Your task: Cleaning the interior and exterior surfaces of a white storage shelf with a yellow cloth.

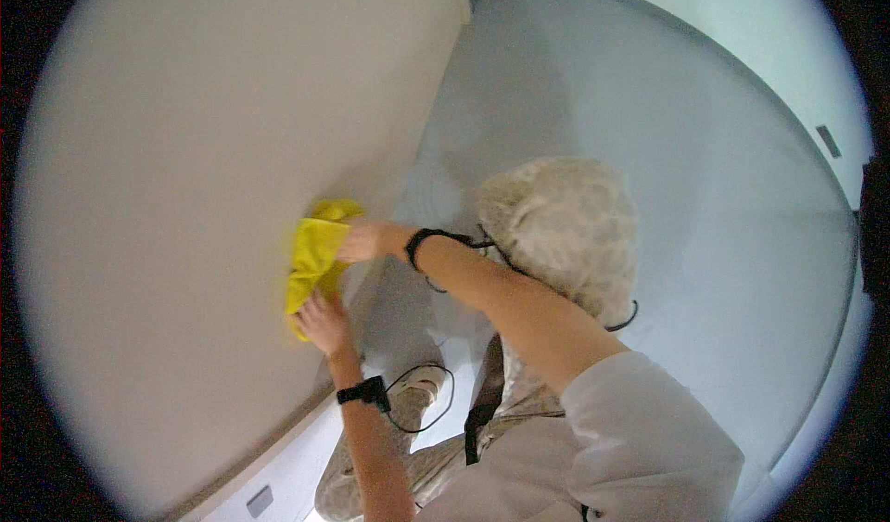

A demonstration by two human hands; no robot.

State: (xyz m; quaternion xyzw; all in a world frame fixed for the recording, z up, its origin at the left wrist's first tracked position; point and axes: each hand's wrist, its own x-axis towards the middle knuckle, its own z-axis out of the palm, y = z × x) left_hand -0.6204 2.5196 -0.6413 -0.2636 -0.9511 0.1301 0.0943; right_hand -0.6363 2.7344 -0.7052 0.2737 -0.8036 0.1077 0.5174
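Observation:
A bright yellow cloth [309, 254] lies bunched against a large beige flat panel [188, 174], left of the picture's middle. My left hand [325, 324] is on the cloth's lower end, its fingers spread over the fabric. At the upper right part of the cloth, my right hand [363, 239] presses on or holds it; its fingertips are partly hidden and blurred. Both wrists wear black bands, and a thin black cable loops from the left one.
A grey floor or surface [660, 146] with a curved dark edge spreads to the right. My bent knee in patterned trousers [563, 230] stands close to my right arm. A shoe [424, 381] shows below. A pale strip with a small grey plate [259, 501] runs along the panel's lower edge.

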